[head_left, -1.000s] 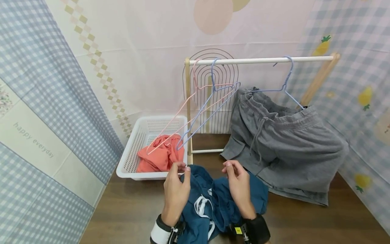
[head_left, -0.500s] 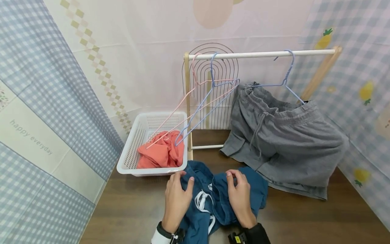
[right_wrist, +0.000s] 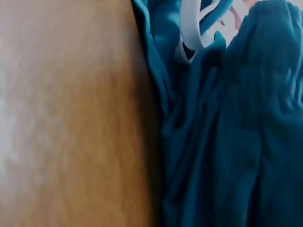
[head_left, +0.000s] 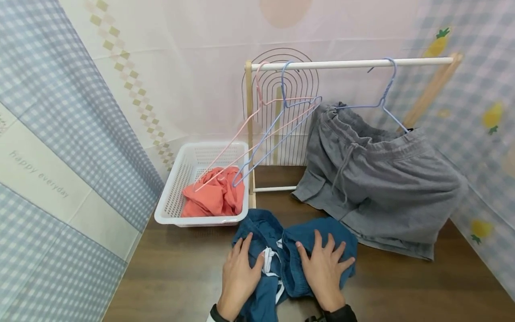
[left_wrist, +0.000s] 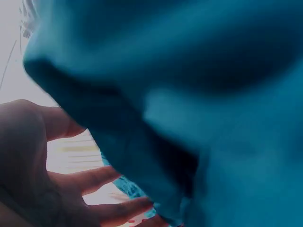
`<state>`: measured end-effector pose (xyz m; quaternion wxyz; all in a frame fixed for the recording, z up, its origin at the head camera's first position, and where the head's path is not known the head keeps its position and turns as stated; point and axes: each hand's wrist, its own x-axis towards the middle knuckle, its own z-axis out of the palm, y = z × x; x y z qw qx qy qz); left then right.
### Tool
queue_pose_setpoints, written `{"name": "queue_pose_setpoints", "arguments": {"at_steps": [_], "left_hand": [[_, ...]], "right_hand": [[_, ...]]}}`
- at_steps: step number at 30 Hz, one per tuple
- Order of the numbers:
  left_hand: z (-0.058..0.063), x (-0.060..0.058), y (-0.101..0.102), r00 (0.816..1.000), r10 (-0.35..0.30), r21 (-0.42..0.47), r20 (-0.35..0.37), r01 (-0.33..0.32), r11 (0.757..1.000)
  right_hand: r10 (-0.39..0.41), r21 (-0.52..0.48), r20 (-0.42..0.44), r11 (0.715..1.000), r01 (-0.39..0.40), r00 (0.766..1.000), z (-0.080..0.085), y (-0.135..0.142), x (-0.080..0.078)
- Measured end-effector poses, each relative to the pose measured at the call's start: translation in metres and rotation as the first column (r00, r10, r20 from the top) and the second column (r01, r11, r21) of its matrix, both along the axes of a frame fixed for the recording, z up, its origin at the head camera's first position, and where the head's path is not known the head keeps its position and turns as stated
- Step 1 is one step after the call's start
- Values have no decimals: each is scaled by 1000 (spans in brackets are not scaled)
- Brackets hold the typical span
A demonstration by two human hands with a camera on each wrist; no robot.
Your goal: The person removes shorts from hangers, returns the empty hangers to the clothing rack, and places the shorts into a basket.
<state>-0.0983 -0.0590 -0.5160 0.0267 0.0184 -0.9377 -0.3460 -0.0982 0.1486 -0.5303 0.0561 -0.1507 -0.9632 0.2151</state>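
A pair of dark blue shorts lies crumpled on the table in the head view, its white drawstring looped near the middle. My left hand lies over the left part, fingers straight and parted. Over the right part my right hand spreads its fingers wide. From the left wrist, the hand shows beside the blue cloth, fingertips at its edge. The right wrist view has the gathered waistband and drawstring; the right hand is out of that view.
A white basket with coral cloth stands at left. Behind is a rack with a white rod, carrying a pink hanger and a blue hanger. Grey shorts hang at right on another blue hanger.
Both hands have come down from above the blue shorts onto them, and their bent fingers have straightened and spread. The view has tilted down slightly.
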Motion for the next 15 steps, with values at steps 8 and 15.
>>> {"name": "queue_pose_setpoints", "arguments": {"at_steps": [8,15], "left_hand": [[-2,3,4,998,-9,44,67,6,999],[-5,4,5,993,-59,125,102,46,991]], "right_hand": [[78,-97,165,993,-62,983,2,8,-1],[190,-361,149,924,-125,970,11,13,7]]}}
